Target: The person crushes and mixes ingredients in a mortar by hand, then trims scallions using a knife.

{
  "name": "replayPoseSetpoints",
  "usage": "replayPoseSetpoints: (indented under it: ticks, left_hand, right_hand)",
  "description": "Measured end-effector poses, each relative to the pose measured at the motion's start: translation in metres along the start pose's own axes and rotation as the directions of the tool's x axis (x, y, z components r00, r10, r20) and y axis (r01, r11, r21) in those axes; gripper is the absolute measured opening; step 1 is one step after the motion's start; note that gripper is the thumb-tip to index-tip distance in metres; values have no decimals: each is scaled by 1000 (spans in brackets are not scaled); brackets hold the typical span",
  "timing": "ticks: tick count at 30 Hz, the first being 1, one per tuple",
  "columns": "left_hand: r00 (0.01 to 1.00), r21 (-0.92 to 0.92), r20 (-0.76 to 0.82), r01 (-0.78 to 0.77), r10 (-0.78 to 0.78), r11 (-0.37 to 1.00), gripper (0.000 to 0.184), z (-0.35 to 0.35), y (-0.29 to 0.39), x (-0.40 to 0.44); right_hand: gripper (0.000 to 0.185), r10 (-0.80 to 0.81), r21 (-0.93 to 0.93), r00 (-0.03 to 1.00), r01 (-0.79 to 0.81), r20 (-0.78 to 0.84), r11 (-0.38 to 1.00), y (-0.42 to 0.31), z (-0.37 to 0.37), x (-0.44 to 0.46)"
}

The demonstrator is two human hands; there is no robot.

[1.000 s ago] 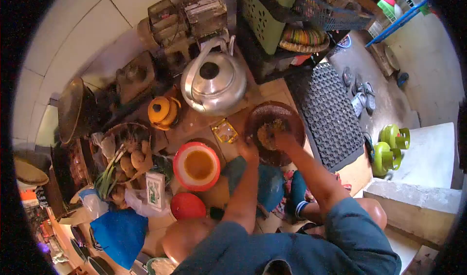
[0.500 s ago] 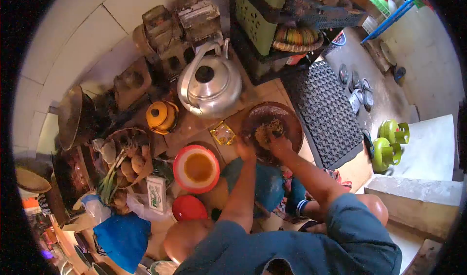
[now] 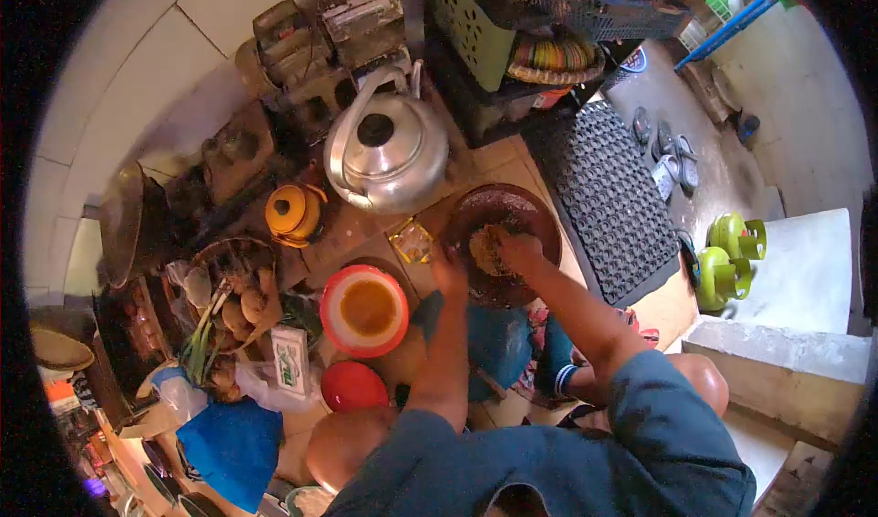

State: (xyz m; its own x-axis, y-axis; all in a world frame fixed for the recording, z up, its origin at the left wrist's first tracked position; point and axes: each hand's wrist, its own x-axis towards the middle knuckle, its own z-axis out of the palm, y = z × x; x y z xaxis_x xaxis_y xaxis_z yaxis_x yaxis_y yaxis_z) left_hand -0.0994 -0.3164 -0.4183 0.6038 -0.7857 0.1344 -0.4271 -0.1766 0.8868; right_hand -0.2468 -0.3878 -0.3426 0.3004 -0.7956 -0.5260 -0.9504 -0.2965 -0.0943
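Note:
A round dark brown bowl (image 3: 535, 208) stands on the tiled floor, with a brownish crumbly mass (image 3: 487, 250) in it. My right hand (image 3: 519, 253) reaches into the bowl at the mass, fingers closed on something I cannot make out. At the bowl's left rim is my left hand (image 3: 448, 270), seemingly gripping the rim; its fingertips are hard to see. Just left of that hand lies a small yellow packet (image 3: 412, 242). Nearer and further left stands a red-rimmed bowl (image 3: 402, 320) holding an orange-brown liquid (image 3: 368, 307).
A large kettle (image 3: 389, 160) and a yellow pot (image 3: 294, 213) stand beyond the bowls. Left are a vegetable basket (image 3: 242, 306), a white box (image 3: 291, 361) and blue cloth (image 3: 233, 453). A red lid (image 3: 354, 387) lies nearby. Right are a black mat (image 3: 613, 206) and green gas cylinders (image 3: 721, 279).
My right hand has shifted within the brown bowl, over the mass. The left hand stays at the rim. The whole view has shifted slightly, with the kettle and bowls now a little further left.

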Motion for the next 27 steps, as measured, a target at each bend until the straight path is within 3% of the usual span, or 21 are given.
replayPoseSetpoints:
  ticks: [1, 4, 7, 9, 11, 13, 15, 17, 18, 20, 22, 25, 27]
  left_hand:
    - [999, -49, 39, 13, -12, 999, 41, -7, 12, 5]
    - [996, -140, 40, 79, -74, 987, 44, 5, -6, 5]
    - [999, -123, 16, 46, -45, 991, 48, 4, -2, 2]
    - [999, -55, 9, -33, 33, 998, 50, 0, 4, 10]
    - [997, 42, -6, -73, 74, 996, 53, 5, -4, 8]
    - [998, 40, 51, 29, -31, 999, 54, -3, 9, 12]
    - [986, 92, 97, 128, -137, 987, 56, -3, 5, 4]
    - [970, 197, 135, 174, -202, 965, 59, 6, -18, 3]
    - [990, 136, 91, 95, -108, 986, 60, 3, -13, 7]
    - [1000, 46, 21, -14, 13, 999, 63, -1, 5, 10]
    - [999, 21, 30, -22, 22, 1000, 66, -5, 9, 10]
    - [999, -104, -12, -42, 41, 994, 68, -7, 28, 11]
    - [999, -124, -20, -35, 33, 992, 66, -6, 28, 17]
  right_hand:
    - [48, -18, 58, 998, 14, 59, 998, 1, -8, 12]
    - [53, -50, -130, 997, 57, 55, 990, 2, 13, -36]
    - [55, 21, -100, 998, -26, -58, 995, -4, 16, -42]
    - [56, -161, 8, 983, 162, -87, 987, 19, 38, 5]
    - [56, -189, 99, 979, 181, 79, 979, 35, 7, 41]
    - [57, -93, 174, 894, 17, 438, 985, 19, -58, 57]
    - [56, -104, 52, 980, 96, 171, 994, 11, -48, 34]
    - [56, -97, -86, 989, 88, -109, 992, -3, -6, 1]
    - [56, -76, -153, 966, 38, -246, 987, -11, 34, -21]
    - [56, -20, -100, 962, -8, -273, 995, -11, 41, -27]
    - [57, 48, 154, 998, -39, -51, 987, -9, 3, -10]
    - [59, -32, 306, 990, 74, -140, 949, 13, 10, 29]
    - [58, -47, 6, 946, 51, -321, 999, -11, 26, -23]
